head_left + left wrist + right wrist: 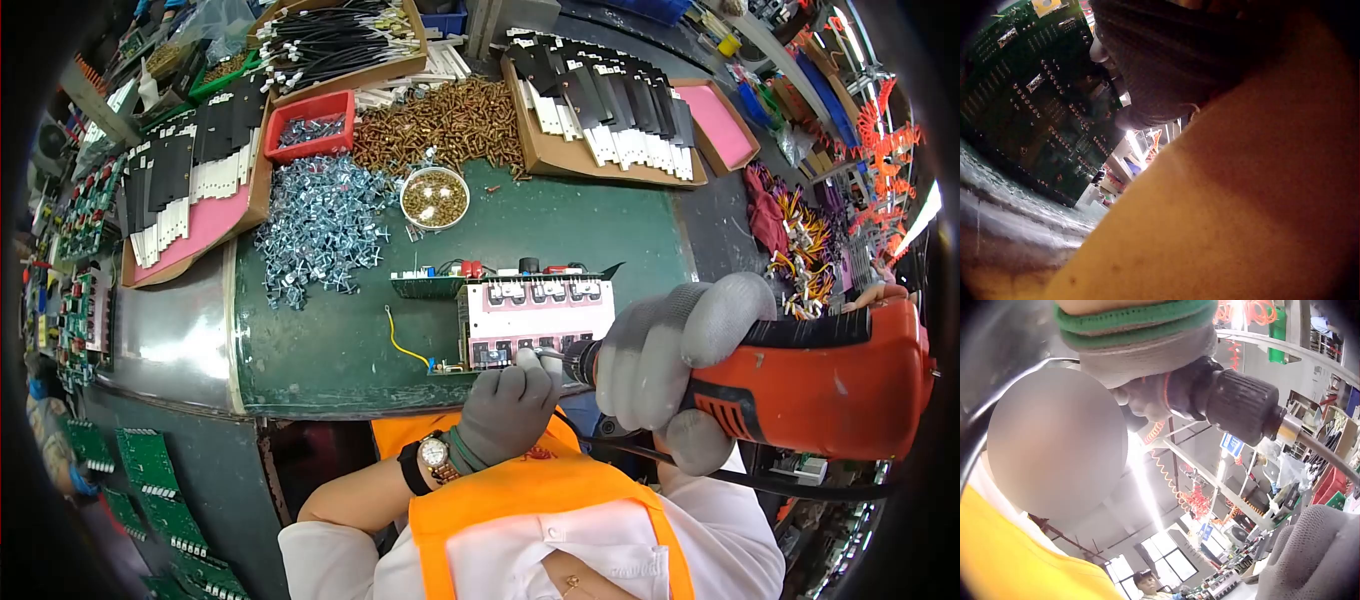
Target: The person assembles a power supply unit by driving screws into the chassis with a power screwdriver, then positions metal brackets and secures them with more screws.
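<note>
My gloved right hand (pixel 660 360) grips a red and black power screwdriver (pixel 815 385), held level and pointing left. Its black chuck and metal bit (pixel 1329 453) show in the right wrist view. At the bit's end, my gloved left hand (pixel 505 410) has its fingertips against the near side of a heat sink assembly (pixel 540 316); I cannot tell whether they pinch anything. Small black components line the pale heat sink, which has green circuit boards along its sides. The near board's soldered face (pixel 1054 112) fills much of the left wrist view. A yellow wire (pixel 400 345) sticks out left.
Behind the assembly are a round dish of small screws (pixel 435 197), a pile of metal clips (pixel 320 225), a heap of brass-coloured screws (pixel 440 125) and a red bin (pixel 310 125). Cardboard boxes (pixel 600 165) hold black and white strips. A black cable (pixel 740 482) crosses below the screwdriver.
</note>
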A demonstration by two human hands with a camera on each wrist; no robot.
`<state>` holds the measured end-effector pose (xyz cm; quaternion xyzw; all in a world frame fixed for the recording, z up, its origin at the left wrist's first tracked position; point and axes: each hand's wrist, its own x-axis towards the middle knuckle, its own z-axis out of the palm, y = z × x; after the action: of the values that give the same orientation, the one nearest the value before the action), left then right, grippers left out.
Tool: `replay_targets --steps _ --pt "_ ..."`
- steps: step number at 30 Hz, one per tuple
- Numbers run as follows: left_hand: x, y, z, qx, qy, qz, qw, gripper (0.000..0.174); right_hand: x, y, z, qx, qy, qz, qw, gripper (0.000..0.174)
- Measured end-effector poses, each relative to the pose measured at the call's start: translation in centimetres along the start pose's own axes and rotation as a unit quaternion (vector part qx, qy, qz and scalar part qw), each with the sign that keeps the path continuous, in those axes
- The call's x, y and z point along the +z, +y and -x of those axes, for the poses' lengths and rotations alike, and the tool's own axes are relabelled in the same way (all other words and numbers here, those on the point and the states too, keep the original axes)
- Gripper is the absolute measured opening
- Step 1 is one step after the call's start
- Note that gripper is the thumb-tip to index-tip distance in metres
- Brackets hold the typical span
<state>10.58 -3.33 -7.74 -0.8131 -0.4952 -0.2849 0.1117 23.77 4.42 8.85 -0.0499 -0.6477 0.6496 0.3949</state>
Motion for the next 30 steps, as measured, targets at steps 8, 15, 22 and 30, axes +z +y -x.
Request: replay_targets --steps 8,15,22,30 --pt "-3.0 -2.9 -0.6 0.023 -0.022 0.218 0.975 0.033 1.0 0.3 0.3 -0.033 0.111 0.007 0.993 0.042" --pt "-6.9 -17.3 4.0 -0.288 -0.006 0.044 0.956 0.018 0.3 1.9 -0.9 -0.077 0.062 -0.046 0.994 0.044" --pt "-4.0 -22.2 7.2 -0.317 -0.1 -0.053 0.942 0.009 1.2 2.1 0.4 -0.106 0.155 0.039 0.982 0.052" --pt "-4.5 -21.3 6.9 -0.261 -0.065 -0.067 0.961 0.012 0.4 -0.5 -0.2 -0.158 0.144 0.081 0.974 0.053"
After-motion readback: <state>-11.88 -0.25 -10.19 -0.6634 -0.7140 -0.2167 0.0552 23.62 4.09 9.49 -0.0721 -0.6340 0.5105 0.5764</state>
